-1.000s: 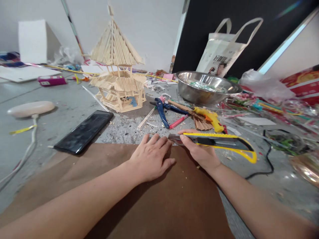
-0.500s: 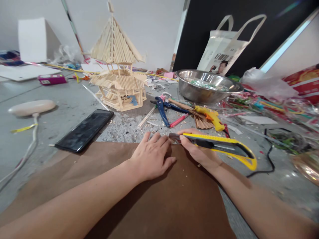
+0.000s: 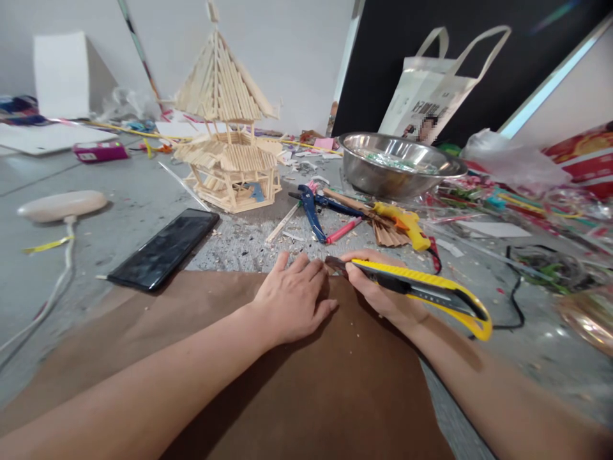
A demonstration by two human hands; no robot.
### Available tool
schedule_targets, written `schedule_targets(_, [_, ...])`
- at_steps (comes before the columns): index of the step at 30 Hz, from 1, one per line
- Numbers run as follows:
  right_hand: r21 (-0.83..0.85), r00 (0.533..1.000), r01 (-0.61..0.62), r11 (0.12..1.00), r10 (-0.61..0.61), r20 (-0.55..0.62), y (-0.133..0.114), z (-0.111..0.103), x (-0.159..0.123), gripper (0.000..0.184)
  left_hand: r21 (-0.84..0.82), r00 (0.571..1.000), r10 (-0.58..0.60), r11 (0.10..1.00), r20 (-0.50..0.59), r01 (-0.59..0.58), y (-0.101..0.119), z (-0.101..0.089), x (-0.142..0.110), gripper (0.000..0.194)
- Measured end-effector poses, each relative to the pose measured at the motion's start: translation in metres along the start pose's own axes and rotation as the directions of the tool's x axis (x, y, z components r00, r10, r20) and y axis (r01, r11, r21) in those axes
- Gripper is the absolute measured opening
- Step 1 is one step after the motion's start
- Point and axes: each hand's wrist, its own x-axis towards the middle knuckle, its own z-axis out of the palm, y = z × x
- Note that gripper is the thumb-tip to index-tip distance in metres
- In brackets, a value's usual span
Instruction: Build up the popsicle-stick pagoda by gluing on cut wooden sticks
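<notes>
My left hand (image 3: 294, 297) lies flat on a large brown sheet (image 3: 335, 383), near its far edge, with the fingers stretched forward. Just to its right, my right hand (image 3: 376, 287) grips a yellow and black box cutter (image 3: 421, 281). The cutter's dark front end points left, close to my left fingertips, and its looped tail slants down to the right. Whether the blade touches the sheet I cannot tell. Beyond my hands lie blue-handled pliers (image 3: 311, 207), a pink pen (image 3: 343, 230) and a yellow glue gun (image 3: 405, 223).
A wooden-stick pavilion model (image 3: 230, 153) stands behind my left hand. A black phone (image 3: 165, 249) rests on the sheet's far left edge. Farther back are a steel bowl (image 3: 402, 185) and a white bag (image 3: 421, 89). Scraps and a black cord (image 3: 514, 306) litter the right side.
The tail of the box cutter has dipped a little, so it slants more steeply and its side faces me differently. My left hand has stayed in place.
</notes>
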Motion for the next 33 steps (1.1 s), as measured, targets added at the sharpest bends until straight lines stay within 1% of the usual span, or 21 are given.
schedule_targets(4, [-0.013, 1.0, -0.006, 1.0, 0.006, 0.025, -0.0037, -0.0014, 0.0, 0.014, 0.003, 1.0, 0.0, 1.0, -0.005, 0.0, -0.0002, 0.0003, -0.0003, 0.05])
schedule_targets(10, [-0.056, 1.0, -0.001, 0.998, 0.001, -0.002, -0.0044, -0.0002, 0.0008, 0.013, 0.014, 1.0, -0.001, 1.0, -0.018, 0.001, 0.0003, 0.0014, -0.0003, 0.048])
schedule_targets(22, [-0.07, 1.0, 0.018, 0.997, -0.018, -0.002, -0.0033, -0.0023, -0.0004, 0.013, 0.013, 1.0, 0.0, 1.0, -0.017, 0.0, 0.0002, 0.0005, -0.0003, 0.048])
schedule_targets(28, [-0.095, 0.999, 0.05, 0.994, -0.051, -0.009, -0.0028, -0.0031, -0.0006, 0.013, 0.011, 1.0, 0.001, 1.0, -0.02, -0.001, 0.0001, 0.0008, -0.0009, 0.048])
schedule_targets(33, [-0.083, 0.997, 0.071, 0.994, -0.072, -0.006, -0.0018, -0.0045, -0.0004, 0.012, 0.012, 1.0, 0.0, 1.0, -0.014, 0.0, 0.0004, 0.0003, -0.0006, 0.048])
